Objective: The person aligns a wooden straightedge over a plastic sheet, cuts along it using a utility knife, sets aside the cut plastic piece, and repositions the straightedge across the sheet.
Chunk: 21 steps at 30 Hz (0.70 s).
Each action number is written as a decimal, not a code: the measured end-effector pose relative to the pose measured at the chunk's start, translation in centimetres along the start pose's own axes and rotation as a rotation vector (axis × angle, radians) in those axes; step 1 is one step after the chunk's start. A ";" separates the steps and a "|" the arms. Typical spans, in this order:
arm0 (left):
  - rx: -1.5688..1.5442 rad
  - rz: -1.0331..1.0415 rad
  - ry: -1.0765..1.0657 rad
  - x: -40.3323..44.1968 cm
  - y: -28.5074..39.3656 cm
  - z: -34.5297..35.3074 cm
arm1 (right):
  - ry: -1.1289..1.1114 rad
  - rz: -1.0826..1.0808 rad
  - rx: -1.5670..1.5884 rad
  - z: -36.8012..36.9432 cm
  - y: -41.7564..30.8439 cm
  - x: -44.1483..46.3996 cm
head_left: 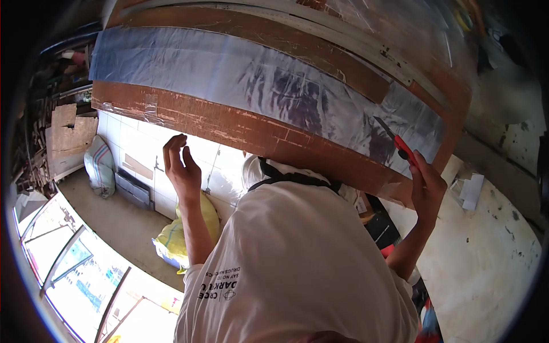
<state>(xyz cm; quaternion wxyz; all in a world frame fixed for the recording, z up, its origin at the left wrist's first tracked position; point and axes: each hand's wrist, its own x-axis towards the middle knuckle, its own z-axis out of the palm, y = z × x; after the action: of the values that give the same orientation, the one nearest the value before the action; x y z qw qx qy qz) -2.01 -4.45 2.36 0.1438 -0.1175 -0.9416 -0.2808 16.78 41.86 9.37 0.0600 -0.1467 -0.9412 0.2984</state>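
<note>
My right hand (426, 186) is closed around the red handle of a utility knife (404, 150). The knife's blade is out and points up and left, over the right part of a shiny silvery-grey sheet (229, 71). I cannot tell whether the blade touches the sheet. The long sheet lies along a worn brown wooden board (217, 119). My left hand (182, 167) hangs in the air just off the board's near edge, with nothing in it. Its fingers are loosely bent and its thumb stands apart.
A long strip (366, 43) runs along the board's far side. At left stand a yellow sack (209, 220), a white striped sack (100, 166) and stacked wood pieces (71, 134). A pale stained surface (480, 251) with a white paper scrap (472, 191) is at right.
</note>
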 end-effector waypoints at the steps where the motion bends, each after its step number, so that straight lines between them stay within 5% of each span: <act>1: 0.053 0.032 0.033 0.2 -0.7 0.0 | -0.007 0.009 0.017 0.2 -0.2 0.3; 9: -0.348 -0.325 -0.188 1.0 5.4 6.7 | -0.031 -0.052 0.095 1.6 -1.5 1.5; 21: -0.254 -0.179 -0.255 0.8 6.7 9.7 | -0.030 -0.114 0.088 3.7 -3.0 1.7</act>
<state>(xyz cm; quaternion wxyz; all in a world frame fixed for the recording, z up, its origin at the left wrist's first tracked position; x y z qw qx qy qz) -2.76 6.56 -1.82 -0.0181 -0.0849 -0.9160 -0.3916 13.67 38.06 8.12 0.0690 -0.0856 -0.9349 0.3376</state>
